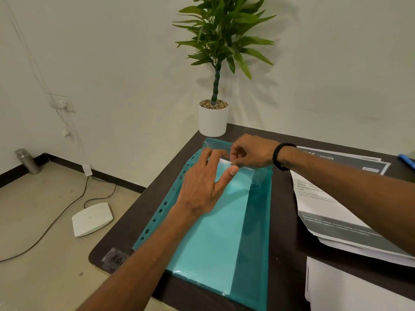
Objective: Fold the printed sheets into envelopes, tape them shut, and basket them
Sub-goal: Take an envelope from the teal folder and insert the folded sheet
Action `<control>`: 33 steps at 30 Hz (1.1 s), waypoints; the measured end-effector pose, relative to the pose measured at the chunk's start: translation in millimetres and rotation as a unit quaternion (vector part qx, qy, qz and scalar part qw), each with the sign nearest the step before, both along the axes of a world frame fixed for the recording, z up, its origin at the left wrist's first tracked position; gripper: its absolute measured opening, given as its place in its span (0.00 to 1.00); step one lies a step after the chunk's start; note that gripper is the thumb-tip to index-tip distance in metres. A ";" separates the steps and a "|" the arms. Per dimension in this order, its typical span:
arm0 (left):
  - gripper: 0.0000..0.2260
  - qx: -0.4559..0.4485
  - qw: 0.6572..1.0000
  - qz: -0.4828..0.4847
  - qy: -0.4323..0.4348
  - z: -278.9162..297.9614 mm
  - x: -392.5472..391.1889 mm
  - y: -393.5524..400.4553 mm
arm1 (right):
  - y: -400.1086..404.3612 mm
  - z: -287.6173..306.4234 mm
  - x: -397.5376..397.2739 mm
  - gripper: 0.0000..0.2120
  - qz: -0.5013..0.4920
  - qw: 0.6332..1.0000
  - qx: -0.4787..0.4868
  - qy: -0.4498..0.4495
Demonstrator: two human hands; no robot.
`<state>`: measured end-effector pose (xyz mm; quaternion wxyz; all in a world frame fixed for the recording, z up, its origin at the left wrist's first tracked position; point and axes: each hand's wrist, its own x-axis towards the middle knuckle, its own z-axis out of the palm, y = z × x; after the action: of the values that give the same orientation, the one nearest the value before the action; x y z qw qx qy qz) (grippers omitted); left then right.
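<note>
A teal transparent plastic sleeve [258,221] with punched holes along its left edge lies on the dark table [283,254]. A folded white sheet [211,239] sits inside it, its top edge sticking out of the sleeve's mouth. My left hand [202,187] lies flat on the sleeve's upper part, fingers spread and pressing it down. My right hand [251,153] pinches the sheet's top edge at the sleeve opening, with a black band on its wrist. A stack of printed sheets [332,212] lies to the right, partly under my right forearm.
A potted plant [213,117] stands at the table's far corner. More printed pages [350,160] and a blue pen [407,161] lie at the far right. A white paper stack [350,288] sits at the near right. On the floor are a white router [92,218], cables and a metal bottle [28,161].
</note>
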<state>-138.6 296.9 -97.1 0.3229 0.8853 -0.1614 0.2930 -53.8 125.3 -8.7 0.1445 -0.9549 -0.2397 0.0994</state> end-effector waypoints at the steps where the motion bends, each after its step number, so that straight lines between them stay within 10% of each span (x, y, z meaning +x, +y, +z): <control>1: 0.25 -0.003 1.000 -0.001 -0.006 0.4 -0.4 -0.3 | 0.3 0.2 0.1 0.02 0.001 1.000 -0.006 -0.003; 22: 0.19 0.030 0.999 -0.014 -0.017 9.9 7.2 -6.8 | -20.7 46.7 -7.8 0.07 -0.024 0.973 0.129 -0.187; 33: 0.18 0.085 0.996 -0.003 0.022 -5.8 13.7 -4.0 | -44.2 61.8 -9.8 0.09 -0.193 0.900 0.222 -0.321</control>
<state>-125.0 292.9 -102.9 0.2506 0.9155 -0.1813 0.2573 -63.6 81.1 53.1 0.2846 -0.9057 -0.0995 -0.2978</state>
